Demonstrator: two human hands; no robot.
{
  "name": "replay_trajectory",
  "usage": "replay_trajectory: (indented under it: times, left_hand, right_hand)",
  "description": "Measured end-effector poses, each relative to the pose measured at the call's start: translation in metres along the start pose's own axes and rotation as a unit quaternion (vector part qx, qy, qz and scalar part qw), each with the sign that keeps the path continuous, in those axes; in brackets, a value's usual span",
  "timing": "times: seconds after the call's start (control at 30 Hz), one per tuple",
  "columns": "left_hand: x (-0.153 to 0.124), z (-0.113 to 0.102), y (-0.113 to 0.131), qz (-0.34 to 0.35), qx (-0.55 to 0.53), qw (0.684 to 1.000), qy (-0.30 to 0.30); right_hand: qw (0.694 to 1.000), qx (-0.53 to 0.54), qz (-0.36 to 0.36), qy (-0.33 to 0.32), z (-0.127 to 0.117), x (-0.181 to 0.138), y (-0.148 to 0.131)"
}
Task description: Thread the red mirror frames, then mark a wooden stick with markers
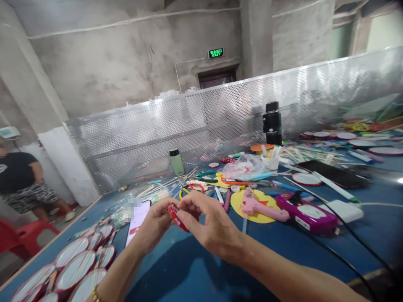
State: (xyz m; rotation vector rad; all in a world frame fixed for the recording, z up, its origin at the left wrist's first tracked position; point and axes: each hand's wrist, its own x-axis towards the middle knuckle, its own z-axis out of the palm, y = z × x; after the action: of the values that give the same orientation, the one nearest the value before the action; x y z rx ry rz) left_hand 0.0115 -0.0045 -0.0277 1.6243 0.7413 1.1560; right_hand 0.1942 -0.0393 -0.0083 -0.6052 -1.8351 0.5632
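Note:
Above the table, in front of me, a small red object with light marks (178,218) is held between both hands. It could be the rim of a small drum seen edge-on, but its kind does not show clearly. My left hand (159,220) pinches its left end, the fingertips partly hidden. On its right side, my right hand (209,220) has thumb and fingers closed on it. Beside my left wrist lies a lit phone (138,216). A pink glue gun (262,207) rests on a yellow disc (241,199) to the right of my right hand.
Red-rimmed white drums (75,258) spread over the left front of the blue table (179,272). A purple device (307,214) with cables and a dark phone (333,173) lie right. A green bottle (176,161) and black flask (272,123) stand behind. A person (22,176) is at far left.

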Motion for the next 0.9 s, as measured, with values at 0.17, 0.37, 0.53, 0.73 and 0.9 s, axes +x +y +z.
replay_trajectory:
  times: [0.17, 0.37, 0.53, 0.73, 0.9]
  left_hand:
    - [-0.001, -0.005, 0.009, 0.049, 0.031, 0.998, 0.04]
    - [-0.004, -0.005, 0.019, 0.126, 0.127, 0.983, 0.052]
    - [-0.004, -0.004, 0.022, 0.149, 0.182, 0.971, 0.042]
    - [-0.004, -0.002, 0.02, 0.145, 0.241, 0.959, 0.042]
    - [-0.003, -0.003, 0.019, 0.152, 0.255, 0.954, 0.04]
  right_hand:
    - [0.994, -0.069, -0.087, 0.01, 0.002, -0.005, 0.005]
    - [0.985, -0.114, -0.125, -0.024, 0.004, -0.006, 0.007]
    - [0.974, -0.149, -0.168, -0.034, 0.004, -0.007, 0.003]
    - [0.969, -0.164, -0.178, -0.045, 0.003, -0.007, 0.003]
    - [0.969, -0.167, -0.175, -0.043, 0.004, -0.007, 0.003]
